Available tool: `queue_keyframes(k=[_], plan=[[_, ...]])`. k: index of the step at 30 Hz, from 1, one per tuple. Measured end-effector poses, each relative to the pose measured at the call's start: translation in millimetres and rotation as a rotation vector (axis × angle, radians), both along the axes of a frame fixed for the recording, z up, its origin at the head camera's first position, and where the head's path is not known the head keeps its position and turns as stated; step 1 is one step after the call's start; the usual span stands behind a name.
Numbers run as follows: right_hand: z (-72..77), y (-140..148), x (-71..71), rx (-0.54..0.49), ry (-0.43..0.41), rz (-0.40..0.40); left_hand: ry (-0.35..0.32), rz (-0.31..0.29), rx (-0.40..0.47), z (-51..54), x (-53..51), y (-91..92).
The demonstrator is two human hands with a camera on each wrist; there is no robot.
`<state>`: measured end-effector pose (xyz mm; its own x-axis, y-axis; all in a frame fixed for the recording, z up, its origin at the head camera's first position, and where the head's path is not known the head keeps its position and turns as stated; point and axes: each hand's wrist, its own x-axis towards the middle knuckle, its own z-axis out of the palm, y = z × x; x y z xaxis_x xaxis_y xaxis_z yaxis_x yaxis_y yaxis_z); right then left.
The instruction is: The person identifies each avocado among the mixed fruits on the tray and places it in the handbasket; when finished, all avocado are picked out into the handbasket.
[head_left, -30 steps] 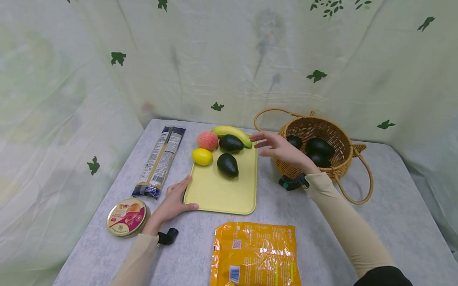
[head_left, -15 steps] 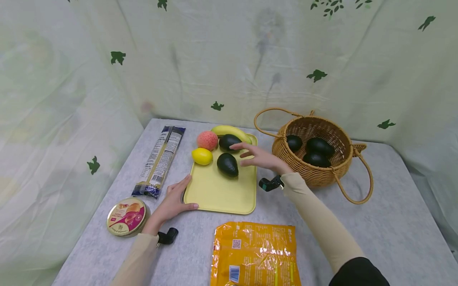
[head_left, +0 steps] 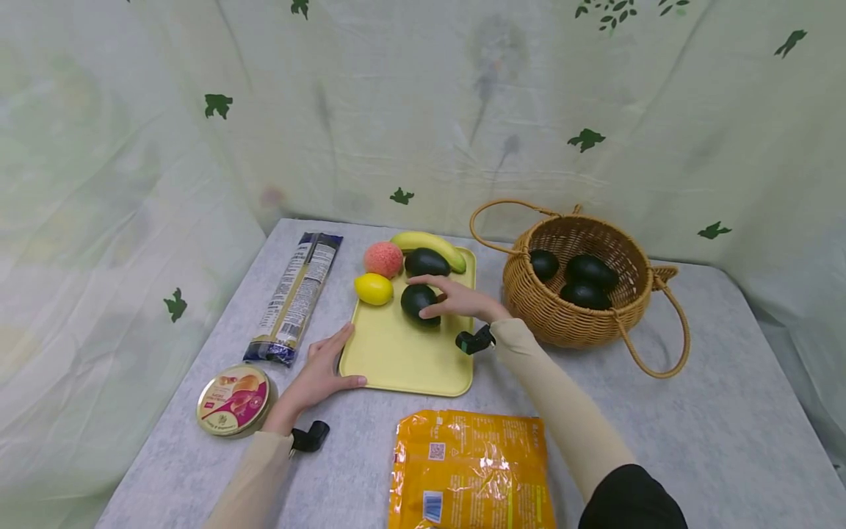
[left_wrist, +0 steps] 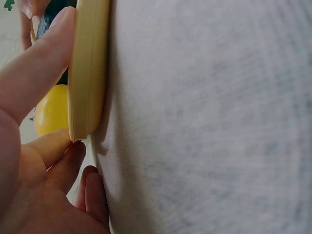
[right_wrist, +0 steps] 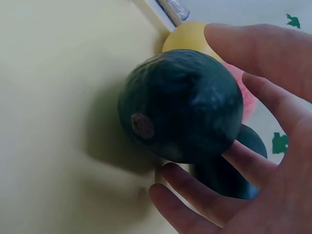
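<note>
My left hand [head_left: 322, 371] holds the near-left corner of a pale yellow tray [head_left: 410, 367], thumb at the front rim and fingers along the left side. In the left wrist view the tray's edge [left_wrist: 87, 73] lies between thumb and fingers. Over the tray, my right hand [head_left: 459, 300] spreads around a dark green avocado [head_left: 416, 303]; its thumb and fingers stand apart on either side. The right wrist view shows this avocado [right_wrist: 180, 105] within the spread fingers; firm contact cannot be made out. A second avocado [head_left: 426, 261], a lemon [head_left: 374, 289], a pink peach-like fruit [head_left: 383, 259] and a banana [head_left: 429, 242] lie behind.
A wicker basket [head_left: 555, 316] with several avocados [head_left: 590, 272] stands right of the tray, its handles sticking out. Left are a long pasta packet [head_left: 294, 297] and a round tin [head_left: 233, 401]. An orange packet [head_left: 472, 470] lies in front. A patterned curtain [head_left: 423, 110] backs the table.
My right hand has moved left and down from beside the basket, past the rear avocado, to the nearer avocado. The left hand and the fruit have stayed put.
</note>
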<state>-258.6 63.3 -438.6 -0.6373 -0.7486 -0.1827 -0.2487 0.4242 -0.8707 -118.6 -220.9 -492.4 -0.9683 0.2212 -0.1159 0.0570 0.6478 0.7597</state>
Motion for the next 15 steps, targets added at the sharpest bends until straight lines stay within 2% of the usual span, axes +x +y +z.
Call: queue_keyframes(k=[11, 15], plan=[[-8.8, -14, -2.6, 0.058, 0.187, 0.001, 0.0, 0.0, -0.002, -0.9, 0.0, -0.6], [-8.8, -12, -0.8, 0.045, 0.193, -0.032, -0.002, 0.002, 0.001, -1.4, -0.2, -0.4]])
